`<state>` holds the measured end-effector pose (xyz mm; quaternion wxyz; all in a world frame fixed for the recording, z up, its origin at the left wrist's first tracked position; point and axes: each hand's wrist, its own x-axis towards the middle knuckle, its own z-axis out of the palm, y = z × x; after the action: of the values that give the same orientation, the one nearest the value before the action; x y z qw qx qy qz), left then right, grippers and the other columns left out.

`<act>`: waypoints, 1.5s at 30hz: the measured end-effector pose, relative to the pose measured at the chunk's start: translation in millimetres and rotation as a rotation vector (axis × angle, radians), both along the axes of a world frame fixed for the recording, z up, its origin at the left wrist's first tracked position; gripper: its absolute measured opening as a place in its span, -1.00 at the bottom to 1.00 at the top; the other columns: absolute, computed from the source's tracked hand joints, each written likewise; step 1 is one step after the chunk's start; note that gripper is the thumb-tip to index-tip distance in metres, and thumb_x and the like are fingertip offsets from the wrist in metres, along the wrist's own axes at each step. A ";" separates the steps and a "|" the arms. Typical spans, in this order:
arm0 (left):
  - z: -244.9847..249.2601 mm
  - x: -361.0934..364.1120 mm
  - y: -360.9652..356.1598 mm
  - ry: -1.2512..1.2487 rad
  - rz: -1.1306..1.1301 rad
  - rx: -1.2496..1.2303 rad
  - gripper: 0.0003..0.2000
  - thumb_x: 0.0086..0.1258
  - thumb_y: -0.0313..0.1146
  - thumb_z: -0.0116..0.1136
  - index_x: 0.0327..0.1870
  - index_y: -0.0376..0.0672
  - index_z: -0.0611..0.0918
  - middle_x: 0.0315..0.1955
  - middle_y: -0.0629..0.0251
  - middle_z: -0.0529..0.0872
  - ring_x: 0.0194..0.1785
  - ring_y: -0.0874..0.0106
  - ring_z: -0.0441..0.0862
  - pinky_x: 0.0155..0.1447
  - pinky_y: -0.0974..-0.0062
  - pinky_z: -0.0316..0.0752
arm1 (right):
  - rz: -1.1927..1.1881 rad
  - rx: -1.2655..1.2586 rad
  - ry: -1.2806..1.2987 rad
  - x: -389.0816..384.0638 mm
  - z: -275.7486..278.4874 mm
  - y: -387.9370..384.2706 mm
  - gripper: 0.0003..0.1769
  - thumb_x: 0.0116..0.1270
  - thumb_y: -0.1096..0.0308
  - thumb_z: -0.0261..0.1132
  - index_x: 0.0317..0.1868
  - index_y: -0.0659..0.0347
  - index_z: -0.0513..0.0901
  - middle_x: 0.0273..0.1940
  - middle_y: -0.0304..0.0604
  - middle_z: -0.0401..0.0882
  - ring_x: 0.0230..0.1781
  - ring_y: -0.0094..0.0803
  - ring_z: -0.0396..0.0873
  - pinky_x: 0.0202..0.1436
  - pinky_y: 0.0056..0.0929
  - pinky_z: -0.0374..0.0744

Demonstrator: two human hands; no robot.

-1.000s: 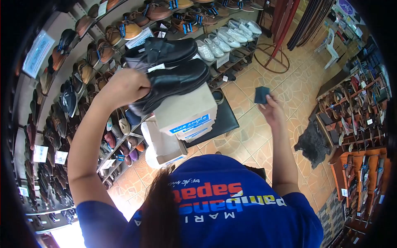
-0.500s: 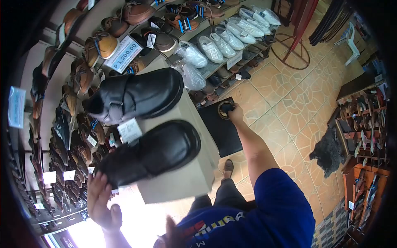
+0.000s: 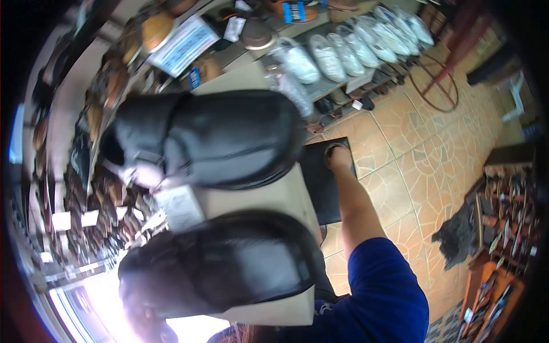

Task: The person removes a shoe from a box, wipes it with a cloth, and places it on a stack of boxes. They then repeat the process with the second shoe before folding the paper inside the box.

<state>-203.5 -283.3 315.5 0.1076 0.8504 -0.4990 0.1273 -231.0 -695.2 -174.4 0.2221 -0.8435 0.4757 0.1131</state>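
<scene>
Two black leather shoes fill the near left: the upper shoe (image 3: 234,137), with a strap and buckle, and the lower shoe (image 3: 257,263), both in front of a pale cardboard box (image 3: 286,191). A white paper tag (image 3: 180,207) hangs between them. My left hand (image 3: 146,320), blurred and washed out by glare, is at the heel of the lower shoe, its fingers indistinct. Farther off, my right hand (image 3: 341,159) closes on a dark ring-shaped thing (image 3: 329,151) with a gold-toned edge, over a flat black surface (image 3: 323,194).
Shelves of shoes (image 3: 108,86) line the left wall, with a price sign (image 3: 184,46) among them. White shoes in plastic (image 3: 349,54) stand on a low rack at the back. Tiled floor (image 3: 400,188) stretches right, towards a dark mat (image 3: 457,234) and wooden sandal racks (image 3: 503,211).
Both black shoes and the box now loom larger and closer in view. The view has shifted, moving the background racks rightward. My left hand has become blurred at the lower shoe's heel.
</scene>
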 end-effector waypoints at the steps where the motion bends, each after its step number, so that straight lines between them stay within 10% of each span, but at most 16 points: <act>1: -14.2 4.7 32.7 -0.026 0.031 -0.026 -0.58 0.45 -0.19 -0.18 0.23 -0.21 0.42 0.05 -0.03 0.55 0.16 0.09 0.48 0.23 0.19 0.36 | 0.024 -0.028 -0.056 -4.4 -15.6 -5.2 -0.78 0.24 0.33 0.16 -0.21 0.27 0.65 -0.11 0.01 0.61 -0.07 -0.16 0.60 -0.03 -0.26 0.57; 4: -3.1 -5.1 32.0 -0.059 0.206 -0.111 -0.59 0.42 -0.18 -0.16 0.15 -0.25 0.44 0.07 -0.05 0.51 0.15 -0.01 0.46 0.25 0.02 0.29 | -0.067 -0.120 -0.683 -26.2 -7.7 -6.7 -0.68 -0.02 0.42 0.31 -0.18 0.31 0.63 -0.23 0.07 0.61 -0.19 -0.02 0.57 -0.06 -0.18 0.54; 7: -14.5 24.8 33.2 -0.056 0.300 -0.365 -0.62 0.38 -0.27 -0.13 0.13 -0.32 0.42 0.11 -0.08 0.48 0.20 -0.06 0.42 0.30 -0.01 0.23 | -0.341 0.233 -0.922 -74.5 -17.7 -2.1 -0.65 0.19 0.36 0.24 -0.04 0.37 0.56 -0.06 -0.03 0.60 0.05 -0.28 0.52 0.08 -0.31 0.49; 10: -63.2 75.7 50.5 0.229 0.204 -0.613 -0.64 0.25 -0.52 -0.11 0.08 -0.38 0.47 0.07 0.04 0.55 0.20 0.20 0.46 0.32 0.26 0.23 | -0.690 0.648 -1.063 -140.8 2.1 25.8 -0.65 0.24 0.36 0.20 -0.01 0.38 0.54 -0.04 -0.02 0.58 0.04 -0.27 0.52 0.10 -0.34 0.49; 11: -89.5 93.3 66.3 0.489 0.249 -0.647 -0.62 0.37 -0.31 0.02 0.13 -0.36 0.46 0.10 0.09 0.53 0.25 0.32 0.39 0.32 0.34 0.22 | -0.804 0.780 -1.125 -166.8 8.6 39.1 -0.66 0.25 0.36 0.18 0.00 0.38 0.53 -0.04 -0.02 0.58 0.04 -0.27 0.52 0.11 -0.35 0.49; 13: -162.3 116.8 90.2 0.852 0.472 -0.762 -0.72 0.25 -0.49 0.09 0.00 -0.23 0.57 -0.09 0.24 0.65 -0.05 0.46 0.57 0.08 0.48 0.43 | -0.954 0.978 -1.234 -221.7 17.0 67.3 -0.66 0.28 0.36 0.15 0.01 0.39 0.51 -0.03 -0.01 0.57 0.04 -0.27 0.52 0.12 -0.37 0.49; 17: -252.2 115.0 94.8 0.883 0.348 0.073 -0.69 0.20 -0.23 0.17 -0.08 -0.16 0.61 0.00 0.15 0.60 0.12 0.17 0.51 0.20 0.31 0.38 | -1.107 1.093 -1.350 -312.4 57.6 128.7 -0.66 0.35 0.36 0.09 0.05 0.39 0.48 -0.01 -0.01 0.55 0.04 -0.27 0.52 0.14 -0.41 0.49; 20: -348.5 112.6 77.2 0.513 0.582 -0.371 -0.45 0.08 -0.23 0.28 0.16 -0.09 0.45 0.05 0.08 0.55 0.17 0.17 0.46 0.25 0.34 0.34 | -1.252 1.000 -1.280 -349.6 105.5 173.6 -0.62 0.39 0.36 0.03 0.16 0.34 0.40 0.05 -0.02 0.51 0.07 -0.28 0.50 0.13 -0.34 0.49; 23: -416.7 145.4 68.2 0.454 0.936 -0.541 -0.37 0.05 -0.25 0.28 0.23 -0.05 0.37 0.06 0.05 0.54 0.16 0.13 0.47 0.23 0.32 0.36 | -0.897 1.058 -1.293 -369.7 126.6 219.7 -0.63 0.40 0.37 0.01 0.15 0.39 0.39 0.04 0.00 0.50 0.07 -0.26 0.49 0.16 -0.32 0.46; 26: -399.9 160.3 74.4 0.997 0.667 -0.224 -0.43 0.07 -0.31 0.24 0.20 -0.03 0.41 0.04 0.05 0.55 0.12 0.10 0.49 0.18 0.27 0.41 | -1.037 0.936 -1.325 -346.9 157.6 270.7 -0.62 0.40 0.39 -0.01 0.16 0.41 0.37 0.06 0.00 0.49 0.07 -0.25 0.48 0.17 -0.33 0.45; 29: -417.1 136.3 79.3 0.792 0.128 0.037 -0.50 0.09 -0.40 0.13 0.16 0.00 0.46 -0.06 0.10 0.59 0.00 0.10 0.57 0.04 0.20 0.49 | -1.069 0.952 -1.267 -334.1 165.4 308.3 -0.61 0.40 0.40 0.00 0.17 0.44 0.35 0.04 -0.01 0.48 0.05 -0.25 0.48 0.16 -0.32 0.44; 33: -473.5 99.8 97.7 0.659 -0.394 1.099 -0.62 0.20 -0.27 0.06 0.08 0.01 0.56 -0.10 0.19 0.65 0.04 0.15 0.58 0.02 0.22 0.51 | -1.145 0.863 -1.163 -300.2 179.7 335.1 -0.66 0.38 0.43 0.04 0.10 0.44 0.40 -0.02 -0.01 0.50 -0.02 -0.24 0.52 0.04 -0.33 0.53; 39: -398.5 85.5 98.7 1.085 0.088 0.531 -0.62 0.14 -0.23 0.18 -0.01 -0.13 0.56 -0.08 0.17 0.64 0.05 0.18 0.57 0.06 0.15 0.47 | -1.087 0.762 -1.052 -250.6 219.0 345.4 -0.67 0.34 0.48 0.09 0.09 0.42 0.41 -0.04 0.04 0.51 -0.06 -0.21 0.55 0.00 -0.33 0.59; 45: -376.4 111.3 93.5 0.875 0.304 0.144 -0.47 0.12 -0.16 0.20 0.12 -0.13 0.40 0.24 0.13 0.31 0.35 0.16 0.19 0.29 0.19 0.23 | -1.070 0.826 -0.957 -230.4 221.2 349.8 -0.63 0.34 0.44 0.12 0.14 0.33 0.40 -0.04 -0.04 0.53 -0.02 -0.24 0.54 0.06 -0.25 0.52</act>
<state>-92.1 -189.8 -60.9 0.2290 0.8930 -0.2838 -0.2639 -461.3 -345.5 46.8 0.7163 -0.3107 0.5872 -0.2135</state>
